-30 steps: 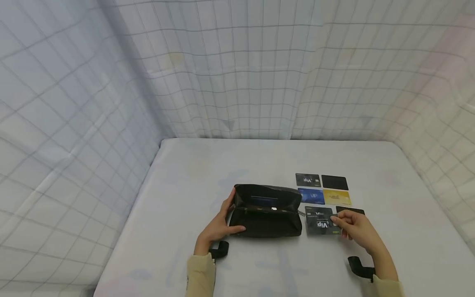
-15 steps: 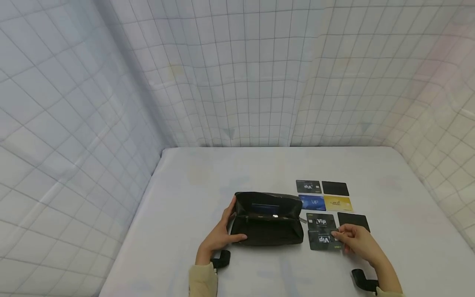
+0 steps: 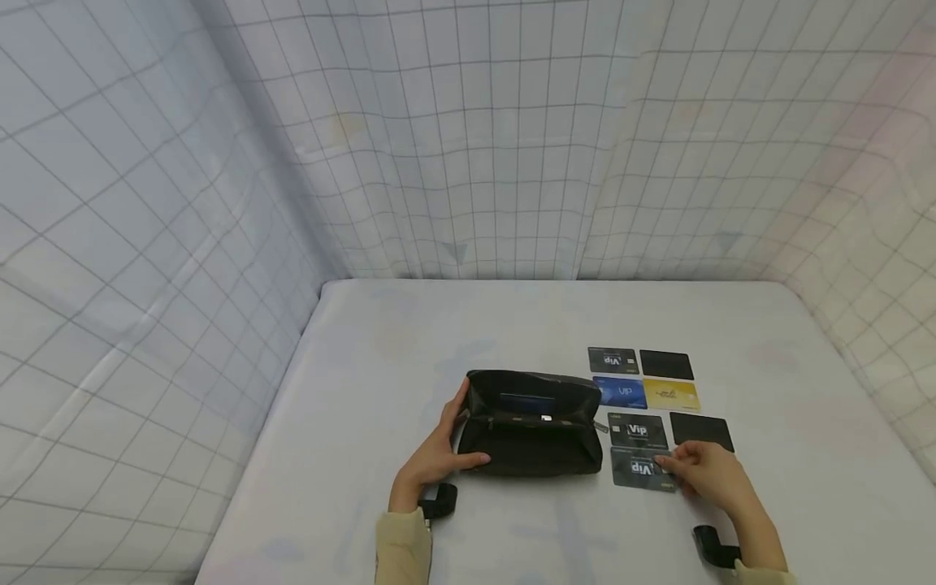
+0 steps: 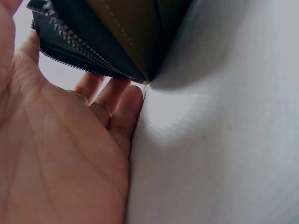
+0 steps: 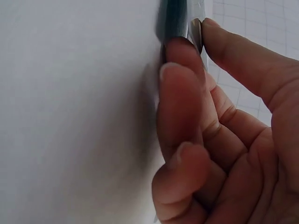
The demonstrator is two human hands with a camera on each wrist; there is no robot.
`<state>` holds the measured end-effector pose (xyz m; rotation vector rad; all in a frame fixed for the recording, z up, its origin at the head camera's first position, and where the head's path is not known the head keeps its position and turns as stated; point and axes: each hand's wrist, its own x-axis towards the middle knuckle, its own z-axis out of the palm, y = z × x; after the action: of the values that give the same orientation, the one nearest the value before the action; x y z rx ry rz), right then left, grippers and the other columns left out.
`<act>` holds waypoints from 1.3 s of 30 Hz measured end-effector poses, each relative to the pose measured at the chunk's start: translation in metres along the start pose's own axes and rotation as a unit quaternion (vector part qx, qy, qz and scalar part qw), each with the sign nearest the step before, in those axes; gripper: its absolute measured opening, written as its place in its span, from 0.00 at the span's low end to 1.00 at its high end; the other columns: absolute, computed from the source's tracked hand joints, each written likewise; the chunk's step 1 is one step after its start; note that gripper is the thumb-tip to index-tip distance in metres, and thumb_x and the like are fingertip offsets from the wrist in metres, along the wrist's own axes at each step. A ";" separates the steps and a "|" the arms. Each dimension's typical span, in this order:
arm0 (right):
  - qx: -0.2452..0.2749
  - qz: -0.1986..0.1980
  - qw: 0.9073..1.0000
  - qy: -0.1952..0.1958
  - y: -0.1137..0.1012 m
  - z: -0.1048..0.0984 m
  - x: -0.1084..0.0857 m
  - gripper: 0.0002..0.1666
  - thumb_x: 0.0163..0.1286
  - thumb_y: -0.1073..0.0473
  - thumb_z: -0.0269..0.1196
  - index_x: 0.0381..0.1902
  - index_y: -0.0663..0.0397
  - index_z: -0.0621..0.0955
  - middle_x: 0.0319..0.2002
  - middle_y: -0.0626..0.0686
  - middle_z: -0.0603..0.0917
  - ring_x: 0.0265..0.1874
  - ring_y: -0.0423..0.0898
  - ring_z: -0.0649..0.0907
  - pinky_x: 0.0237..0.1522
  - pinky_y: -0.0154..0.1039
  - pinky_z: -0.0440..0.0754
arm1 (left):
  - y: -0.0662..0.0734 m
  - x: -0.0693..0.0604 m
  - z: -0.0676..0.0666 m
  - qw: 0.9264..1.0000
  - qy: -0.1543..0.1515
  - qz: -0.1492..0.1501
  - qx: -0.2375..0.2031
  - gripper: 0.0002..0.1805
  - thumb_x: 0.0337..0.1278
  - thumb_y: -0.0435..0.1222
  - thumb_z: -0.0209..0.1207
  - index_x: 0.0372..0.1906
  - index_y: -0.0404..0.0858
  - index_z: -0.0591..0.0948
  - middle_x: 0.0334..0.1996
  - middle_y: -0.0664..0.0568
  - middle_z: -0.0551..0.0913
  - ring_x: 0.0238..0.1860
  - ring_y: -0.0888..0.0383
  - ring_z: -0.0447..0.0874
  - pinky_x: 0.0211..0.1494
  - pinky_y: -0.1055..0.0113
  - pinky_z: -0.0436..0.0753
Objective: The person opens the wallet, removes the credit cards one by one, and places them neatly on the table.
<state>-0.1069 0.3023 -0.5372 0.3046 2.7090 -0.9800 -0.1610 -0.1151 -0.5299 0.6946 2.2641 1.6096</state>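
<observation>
A black zippered wallet [image 3: 530, 447] stands on the white table, its mouth spread wide with a blue card [image 3: 526, 402] inside. My left hand [image 3: 433, 459] holds its left end, thumb along the front and fingers behind. In the left wrist view, the wallet's zipper teeth [image 4: 70, 37] pass above my fingers [image 4: 126, 109]. To the right of the wallet, my right hand [image 3: 705, 471] pinches the right edge of a dark Vip card [image 3: 636, 469] between thumb and fingers. This card lies just in front of another dark Vip card [image 3: 638, 431].
Behind these lie more cards in rows: a dark Vip card [image 3: 613, 360], a plain black card [image 3: 666, 365], a blue card [image 3: 621, 392] and a yellow card [image 3: 671, 394]. Another black card [image 3: 702, 429] is partly behind my right hand. Grid-patterned curtains [image 3: 468, 162] surround the table.
My right hand has drawn the pinched Vip card toward the front, so it no longer overlaps the Vip card behind it. My left hand stays on the wallet. The head view tilts slightly.
</observation>
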 end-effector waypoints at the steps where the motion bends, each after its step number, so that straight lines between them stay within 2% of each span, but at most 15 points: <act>1: -0.011 -0.001 1.000 0.004 -0.001 -0.002 0.001 0.26 0.58 0.39 0.67 0.27 0.58 0.81 0.16 0.47 0.76 0.16 0.44 0.74 0.21 0.40 0.68 | 0.001 0.002 0.000 1.000 -0.001 0.001 0.000 0.60 0.50 0.32 0.69 0.76 0.46 0.37 0.73 0.43 0.42 0.70 0.40 0.48 0.66 0.44 0.55; 6: -0.046 -0.008 0.999 0.016 -0.006 -0.013 0.005 0.27 0.58 0.37 0.66 0.25 0.57 0.79 0.16 0.47 0.74 0.17 0.44 0.73 0.21 0.40 0.66 | 0.002 0.010 0.000 1.000 0.004 0.010 -0.003 0.60 0.49 0.33 0.70 0.76 0.48 0.38 0.73 0.45 0.43 0.70 0.41 0.49 0.66 0.44 0.55; 12: -0.062 0.005 0.998 0.017 -0.015 -0.018 0.011 0.25 0.59 0.41 0.67 0.24 0.57 0.77 0.17 0.48 0.72 0.20 0.45 0.72 0.22 0.39 0.65 | 0.002 0.021 -0.004 1.000 0.002 0.020 -0.004 0.60 0.49 0.32 0.69 0.76 0.48 0.37 0.73 0.44 0.42 0.71 0.41 0.47 0.66 0.44 0.55; 16: -0.066 0.023 0.998 0.003 -0.018 -0.017 0.013 0.24 0.59 0.41 0.67 0.24 0.56 0.76 0.18 0.48 0.72 0.20 0.45 0.72 0.23 0.39 0.65 | -0.019 0.025 -0.002 1.000 0.010 0.018 0.003 0.61 0.48 0.33 0.70 0.76 0.51 0.37 0.74 0.48 0.40 0.72 0.44 0.44 0.67 0.45 0.54; 19: -0.068 0.028 0.997 -0.002 -0.017 -0.014 0.013 0.23 0.60 0.42 0.67 0.23 0.56 0.75 0.17 0.49 0.72 0.19 0.45 0.72 0.22 0.38 0.65 | -0.034 0.024 -0.001 1.000 0.013 0.008 0.002 0.62 0.48 0.36 0.71 0.76 0.58 0.37 0.74 0.54 0.40 0.72 0.49 0.44 0.68 0.48 0.53; 23: -0.059 0.028 0.998 0.000 -0.017 -0.005 0.010 0.24 0.58 0.42 0.68 0.22 0.55 0.74 0.16 0.49 0.72 0.18 0.44 0.72 0.21 0.38 0.66 | -0.038 0.016 -0.003 1.000 0.023 -0.002 -0.004 0.61 0.47 0.39 0.72 0.75 0.62 0.39 0.74 0.59 0.42 0.72 0.53 0.45 0.68 0.50 0.53; 26: -0.049 0.034 0.998 -0.003 -0.016 0.002 0.004 0.25 0.56 0.42 0.69 0.21 0.55 0.74 0.16 0.49 0.72 0.18 0.44 0.72 0.21 0.37 0.66 | -0.037 0.007 -0.001 1.000 0.024 -0.011 -0.011 0.62 0.47 0.38 0.72 0.75 0.61 0.39 0.74 0.57 0.41 0.72 0.52 0.44 0.69 0.49 0.53; 29: -0.049 0.041 0.998 -0.005 -0.015 0.004 -0.001 0.24 0.56 0.43 0.70 0.20 0.54 0.74 0.16 0.49 0.71 0.18 0.44 0.71 0.20 0.37 0.66 | -0.033 0.001 0.002 1.000 0.015 -0.007 -0.017 0.62 0.47 0.35 0.71 0.76 0.56 0.37 0.74 0.52 0.40 0.72 0.48 0.42 0.68 0.46 0.51; 32: -0.053 0.037 0.998 0.000 -0.015 0.001 -0.001 0.24 0.55 0.44 0.70 0.20 0.54 0.74 0.16 0.49 0.71 0.18 0.44 0.71 0.21 0.37 0.66 | -0.021 0.001 0.002 1.000 0.014 0.009 -0.022 0.61 0.48 0.32 0.70 0.76 0.49 0.37 0.74 0.47 0.40 0.72 0.43 0.43 0.67 0.43 0.51; 35: -0.055 0.033 0.998 0.005 -0.016 -0.001 -0.001 0.25 0.55 0.42 0.70 0.20 0.55 0.74 0.16 0.49 0.71 0.19 0.44 0.71 0.21 0.37 0.66 | -0.007 0.002 0.001 0.999 0.014 0.012 -0.027 0.60 0.49 0.32 0.69 0.76 0.48 0.38 0.74 0.46 0.41 0.72 0.44 0.43 0.67 0.44 0.51; 39: -0.057 0.040 0.998 -0.002 -0.017 0.000 -0.002 0.27 0.55 0.39 0.69 0.21 0.55 0.74 0.17 0.49 0.71 0.20 0.45 0.71 0.22 0.38 0.66 | -0.002 -0.002 0.000 1.000 0.012 0.009 -0.022 0.59 0.49 0.32 0.69 0.77 0.47 0.39 0.73 0.45 0.41 0.72 0.44 0.43 0.67 0.44 0.52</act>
<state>-0.1098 0.2895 -0.5268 0.3846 2.7137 -0.7993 -0.1599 -0.1167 -0.5314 0.6888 2.2380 1.6805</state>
